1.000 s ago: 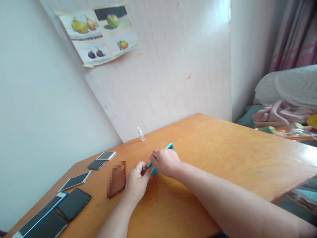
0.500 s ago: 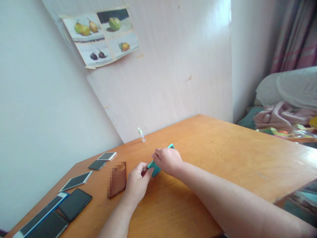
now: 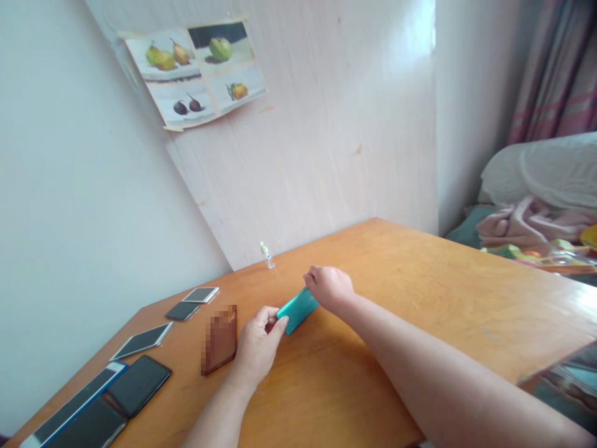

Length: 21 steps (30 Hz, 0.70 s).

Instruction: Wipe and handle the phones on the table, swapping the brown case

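A teal phone (image 3: 298,311) stands tilted on its long edge over the middle of the table, its teal back towards me. My left hand (image 3: 261,339) is closed on its near end, with the thumb on the back and the fingers behind. My right hand (image 3: 330,289) is at the far end, fingers curled over the upper edge and covering that corner. Whether anything lies within those curled fingers is hidden. Left of my left hand is a brown, flat, partly pixelated object (image 3: 226,342) propped at a slant.
Several phones lie along the left side: a white one (image 3: 201,295), a dark one (image 3: 183,310), another white one (image 3: 142,341) and black ones (image 3: 140,384) nearer me. A small clear bottle (image 3: 267,256) stands by the back wall. The wooden table (image 3: 443,298) extends right.
My right hand has slid right along the phone towards its far end, uncovering more of the teal back. My left hand keeps its hold in the same place.
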Each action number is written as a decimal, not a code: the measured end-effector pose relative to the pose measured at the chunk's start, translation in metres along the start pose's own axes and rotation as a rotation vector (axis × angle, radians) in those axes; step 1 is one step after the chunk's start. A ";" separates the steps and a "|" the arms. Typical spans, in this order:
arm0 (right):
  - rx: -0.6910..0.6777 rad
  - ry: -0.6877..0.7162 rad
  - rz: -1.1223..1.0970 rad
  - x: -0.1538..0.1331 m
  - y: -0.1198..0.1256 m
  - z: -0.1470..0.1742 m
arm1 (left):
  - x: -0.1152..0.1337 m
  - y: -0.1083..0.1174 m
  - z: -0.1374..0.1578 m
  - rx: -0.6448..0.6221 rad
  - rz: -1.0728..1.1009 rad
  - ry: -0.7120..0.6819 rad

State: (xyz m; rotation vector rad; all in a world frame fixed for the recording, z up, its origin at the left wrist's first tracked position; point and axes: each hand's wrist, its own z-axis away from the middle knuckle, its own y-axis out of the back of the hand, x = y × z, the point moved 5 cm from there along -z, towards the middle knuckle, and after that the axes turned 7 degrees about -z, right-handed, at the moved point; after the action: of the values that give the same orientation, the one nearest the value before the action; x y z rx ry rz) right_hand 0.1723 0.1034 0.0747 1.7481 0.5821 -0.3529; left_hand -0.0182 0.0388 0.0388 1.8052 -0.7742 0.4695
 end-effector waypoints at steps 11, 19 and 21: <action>0.012 -0.038 0.001 0.011 0.004 -0.008 | -0.001 0.000 0.000 -0.011 -0.029 -0.008; -0.036 0.173 -0.033 -0.022 -0.012 0.015 | 0.002 0.001 0.000 -0.007 -0.041 0.012; -0.066 0.280 -0.057 -0.034 -0.018 0.023 | 0.002 0.001 0.000 -0.005 -0.051 0.019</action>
State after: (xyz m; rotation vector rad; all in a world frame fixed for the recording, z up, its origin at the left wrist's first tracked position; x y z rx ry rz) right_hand 0.1357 0.0775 0.0722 1.7313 0.8364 -0.1261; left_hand -0.0177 0.0379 0.0411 1.8092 -0.7143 0.4500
